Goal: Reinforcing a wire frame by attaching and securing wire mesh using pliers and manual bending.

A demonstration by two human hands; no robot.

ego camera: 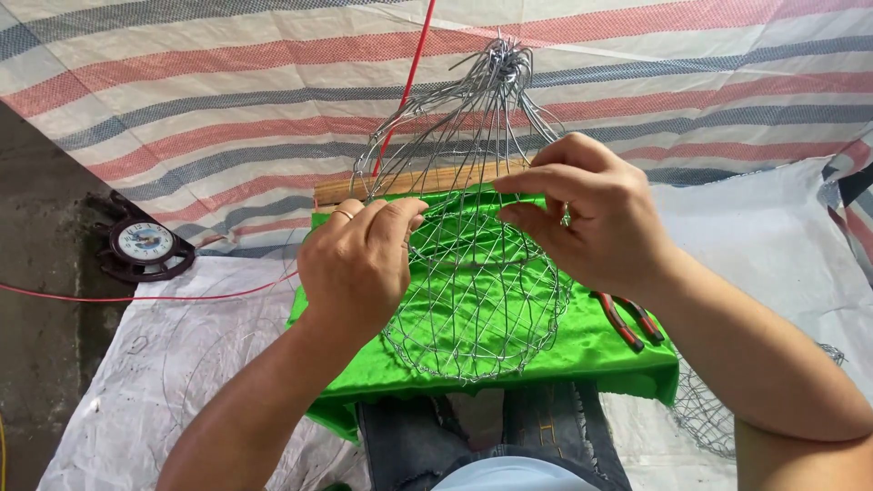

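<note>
A round basket of woven silver wire [477,300] lies on a green cloth [591,350] over a wooden board. Its loose wire ends gather into a twisted bunch [502,62] at the far side. My left hand [359,259], a ring on one finger, pinches the wires on the basket's left side. My right hand [587,214], also ringed, pinches wires at the basket's upper right rim. Both hands grip the mesh, thumbs and fingers closed on strands.
Red-handled pliers [627,320] lie on the cloth under my right wrist. A round clock [144,242] sits at the left on the ground. A red cord [411,73] runs up the striped tarpaulin [227,109]. More wire mesh [705,414] lies at lower right.
</note>
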